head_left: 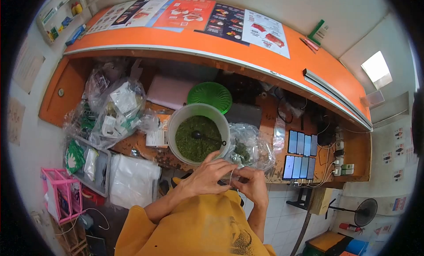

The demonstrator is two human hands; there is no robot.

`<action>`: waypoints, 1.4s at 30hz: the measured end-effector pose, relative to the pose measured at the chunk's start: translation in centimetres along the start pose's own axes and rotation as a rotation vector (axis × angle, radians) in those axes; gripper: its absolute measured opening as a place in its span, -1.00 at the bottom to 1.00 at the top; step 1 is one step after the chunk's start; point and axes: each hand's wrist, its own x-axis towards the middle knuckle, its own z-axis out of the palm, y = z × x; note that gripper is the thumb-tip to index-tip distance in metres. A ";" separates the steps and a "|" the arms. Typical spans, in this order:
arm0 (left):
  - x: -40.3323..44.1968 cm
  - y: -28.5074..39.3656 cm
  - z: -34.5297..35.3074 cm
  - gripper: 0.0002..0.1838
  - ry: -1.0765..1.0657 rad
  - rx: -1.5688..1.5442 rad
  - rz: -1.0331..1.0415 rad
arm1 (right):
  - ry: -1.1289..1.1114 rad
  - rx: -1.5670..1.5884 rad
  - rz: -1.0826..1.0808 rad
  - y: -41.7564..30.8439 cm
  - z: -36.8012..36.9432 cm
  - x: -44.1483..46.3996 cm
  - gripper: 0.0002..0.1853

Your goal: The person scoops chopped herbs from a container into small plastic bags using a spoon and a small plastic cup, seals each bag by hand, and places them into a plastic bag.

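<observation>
My left hand [210,174] and my right hand [251,184] are close together in front of my yellow shirt, fingers bent. Between them runs a thin whitish loop [231,177], pinched at both sides; its kind is too small to tell. Just beyond my left hand stands a round whitish tub [173,143] of finely chopped green leaves [194,134]. A black scoop [197,135] rests in the leaves, its handle against the rim. A clear plastic bag [260,152] with some green inside lies beside the tub, just beyond my right hand.
A green basket-like lid [210,97] is behind the tub. Several phones [302,143] and charging cables lie on the right. Crumpled plastic bags [117,108], a grey tray [102,172] and a stack of clear bags [132,181] are on the left. An orange counter [176,37] overhangs the shelf.
</observation>
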 end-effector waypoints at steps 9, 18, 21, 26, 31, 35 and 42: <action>-8.6 -0.8 -2.7 -0.38 0.511 -0.192 -0.501 | 0.008 -0.200 -0.338 -0.1 3.8 13.9 -0.88; -18.2 -1.0 -3.2 -0.33 1.006 -0.146 -0.779 | -0.252 -0.975 -0.397 8.5 10.8 20.1 -0.90; -18.5 -1.9 -2.0 -0.33 1.069 -0.194 -0.794 | -0.281 -0.941 -0.389 7.9 11.8 19.7 -0.88; -16.2 -3.1 -2.1 -0.32 0.989 -0.225 -0.757 | -0.289 -0.716 -0.339 5.4 11.7 17.2 -0.83; -13.5 -4.9 -3.4 -0.28 0.911 -0.247 -0.721 | -0.297 -0.610 -0.295 4.5 12.3 15.2 -0.75; -11.9 -5.3 -4.8 -0.29 0.878 -0.183 -0.708 | -0.370 -0.250 -0.096 4.5 8.6 14.6 -0.72; -8.6 -6.5 -5.5 -0.29 0.819 -0.120 -0.617 | -0.324 0.261 0.328 6.6 3.7 13.9 -0.81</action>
